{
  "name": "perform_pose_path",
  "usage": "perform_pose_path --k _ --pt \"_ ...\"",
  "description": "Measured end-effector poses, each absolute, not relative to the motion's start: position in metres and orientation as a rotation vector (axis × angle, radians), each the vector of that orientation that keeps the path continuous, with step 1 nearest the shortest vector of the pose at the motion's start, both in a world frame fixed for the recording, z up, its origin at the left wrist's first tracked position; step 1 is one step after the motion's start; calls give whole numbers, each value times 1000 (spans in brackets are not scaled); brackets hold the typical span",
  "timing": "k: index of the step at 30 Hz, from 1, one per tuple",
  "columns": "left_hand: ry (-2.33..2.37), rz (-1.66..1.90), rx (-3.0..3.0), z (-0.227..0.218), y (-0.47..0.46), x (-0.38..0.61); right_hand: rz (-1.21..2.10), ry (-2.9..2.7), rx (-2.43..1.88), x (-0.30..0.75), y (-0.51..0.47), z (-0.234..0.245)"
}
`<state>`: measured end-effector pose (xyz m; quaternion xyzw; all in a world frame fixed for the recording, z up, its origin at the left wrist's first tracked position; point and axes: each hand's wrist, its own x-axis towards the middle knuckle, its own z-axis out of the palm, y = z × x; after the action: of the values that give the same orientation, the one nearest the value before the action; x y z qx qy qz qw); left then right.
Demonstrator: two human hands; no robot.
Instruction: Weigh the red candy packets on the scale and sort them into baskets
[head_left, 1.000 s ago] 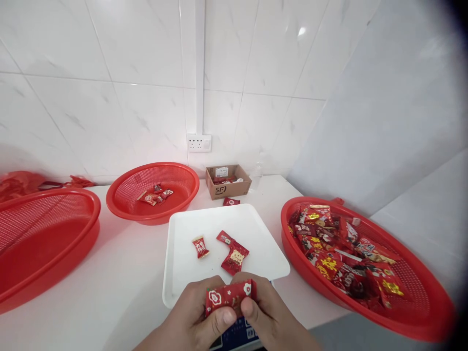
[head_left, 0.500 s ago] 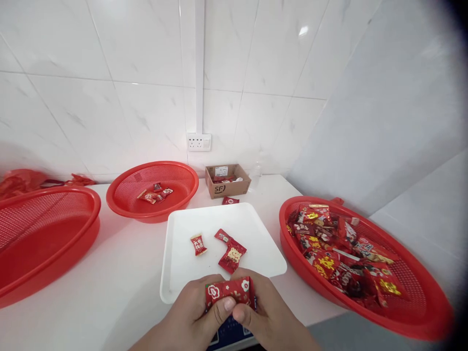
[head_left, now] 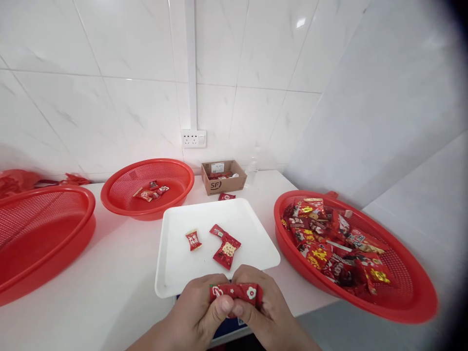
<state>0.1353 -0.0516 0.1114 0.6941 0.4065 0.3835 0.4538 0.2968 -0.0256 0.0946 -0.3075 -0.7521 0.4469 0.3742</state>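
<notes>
Both hands grip one red snack packet [head_left: 239,291] with white flower prints, held low in front of the white tray [head_left: 168,273]. My left hand [head_left: 199,309] is closed on its left end and my right hand [head_left: 266,307] on its right end, the thumbs close together on its near side. The fingers behind the packet are partly hidden. On the tray lie a small red-and-cream wrapped candy [head_left: 193,240] and a red packet with a cream-coloured animal print [head_left: 227,251]. A smaller red packet [head_left: 217,231] touches the animal-print one.
At right stands a red basket [head_left: 413,312] full of red and gold snack packets. A red basket [head_left: 146,213] with a few packets is at back left, another red basket [head_left: 47,253] at far left. Behind the tray are a cardboard box [head_left: 226,184] and a red packet [head_left: 226,196].
The packet has tilted in my hands, so its printed face looks narrower. Both hands still hold it. The whole view has shifted slightly, with the surroundings now a little further left.
</notes>
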Motion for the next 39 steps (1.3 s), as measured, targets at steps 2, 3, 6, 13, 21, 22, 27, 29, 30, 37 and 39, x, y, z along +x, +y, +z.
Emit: perform_pose_path --k 2,3,6,13,21,22,27,29,30,37,39 --pt "981 975 1674 115 -52 136 1117 -1926 -797 296 -26 92" --pt "957 977 1657 117 -52 137 1116 -1913 -814 295 -26 91" --pt "915 961 1644 117 -51 136 1248 -1820 -850 293 -24 91" --pt "1024 941 1555 109 -48 130 1475 -1828 -752 300 -21 105" --pt "825 882 1400 116 -43 138 1157 -1874 -953 304 -24 93" --pt "811 887 1379 116 -43 139 1149 -1874 -932 303 -24 92" --pt "776 891 1356 114 -42 140 1114 -1851 -864 301 -23 93" --pt "776 898 1336 113 -41 139 1079 -1854 -873 301 -22 93" --pt "782 900 1330 113 -41 139 1059 -1865 -876 301 -21 92" --pt "934 982 1435 111 -35 134 1215 -1850 -814 301 -12 97" --pt "980 1004 1432 111 -34 132 1228 -1876 -787 301 -10 101"
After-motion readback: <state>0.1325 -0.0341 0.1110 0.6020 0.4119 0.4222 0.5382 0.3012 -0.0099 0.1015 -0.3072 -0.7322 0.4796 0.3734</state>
